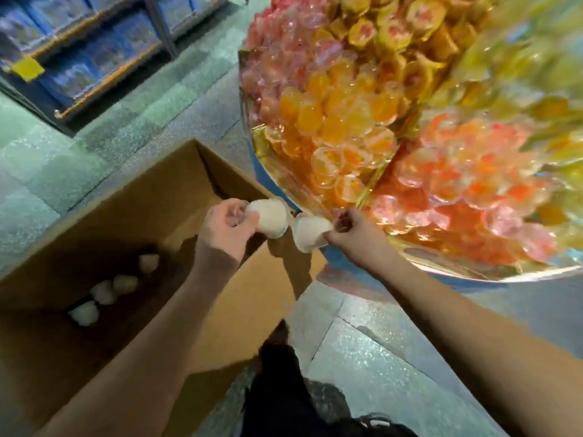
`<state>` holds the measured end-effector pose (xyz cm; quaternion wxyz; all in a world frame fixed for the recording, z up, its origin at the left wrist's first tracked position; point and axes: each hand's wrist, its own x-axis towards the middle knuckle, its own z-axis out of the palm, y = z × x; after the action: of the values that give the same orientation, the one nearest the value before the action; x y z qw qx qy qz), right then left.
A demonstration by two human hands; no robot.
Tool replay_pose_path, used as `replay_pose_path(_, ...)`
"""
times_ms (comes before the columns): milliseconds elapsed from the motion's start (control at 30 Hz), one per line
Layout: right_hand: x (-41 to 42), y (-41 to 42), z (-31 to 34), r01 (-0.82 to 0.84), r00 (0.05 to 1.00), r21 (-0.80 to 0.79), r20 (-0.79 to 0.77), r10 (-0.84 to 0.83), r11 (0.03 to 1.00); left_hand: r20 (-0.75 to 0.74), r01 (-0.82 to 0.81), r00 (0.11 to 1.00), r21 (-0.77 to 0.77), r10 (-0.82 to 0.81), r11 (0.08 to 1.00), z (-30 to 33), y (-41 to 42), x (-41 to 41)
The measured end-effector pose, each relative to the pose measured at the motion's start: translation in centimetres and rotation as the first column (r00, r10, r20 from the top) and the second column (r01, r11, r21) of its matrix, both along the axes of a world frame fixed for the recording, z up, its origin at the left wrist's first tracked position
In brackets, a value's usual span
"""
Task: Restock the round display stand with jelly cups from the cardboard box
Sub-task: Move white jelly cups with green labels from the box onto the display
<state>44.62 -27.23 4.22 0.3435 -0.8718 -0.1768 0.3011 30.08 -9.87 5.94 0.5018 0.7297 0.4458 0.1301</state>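
Each hand grips a white jelly cup, left hand (225,223) and right hand (345,230), between cardboard box (176,184) (four cups inside) and round display stand (473,269)

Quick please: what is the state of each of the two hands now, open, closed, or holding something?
Left hand: closed around a white jelly cup.
Right hand: closed around a second white jelly cup.

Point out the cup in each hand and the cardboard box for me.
Left-hand cup (270,219): head view, on its white side.
Right-hand cup (309,234): head view, on its white side.
Cardboard box (164,187): head view, on its inner far wall.
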Motion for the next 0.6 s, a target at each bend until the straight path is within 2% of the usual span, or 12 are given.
replay_pose_path(167, 3.4, -18.3, 5.4, 0.221, 0.966, 0.07, 0.124, -0.229, 0.973, -0.01, 0.306, 0.951, 0.165, -0.309, 0.937, 4.6, -14.0, 7.3)
replay_pose_path(367, 5.9, -37.9, 11.5, 0.473, 0.838, 0.133, 0.238, -0.491, 0.871, 0.033, 0.563, 0.803, 0.284, -0.595, 0.776, 11.0, -31.0, 15.3)
replay_pose_path(600, 9.0, -51.9, 16.1, 0.59, 0.717, 0.168, 0.341, -0.609, 0.789, 0.003, 0.69, 0.635, 0.449, -0.773, 0.568, 15.5, -43.5, 23.3)
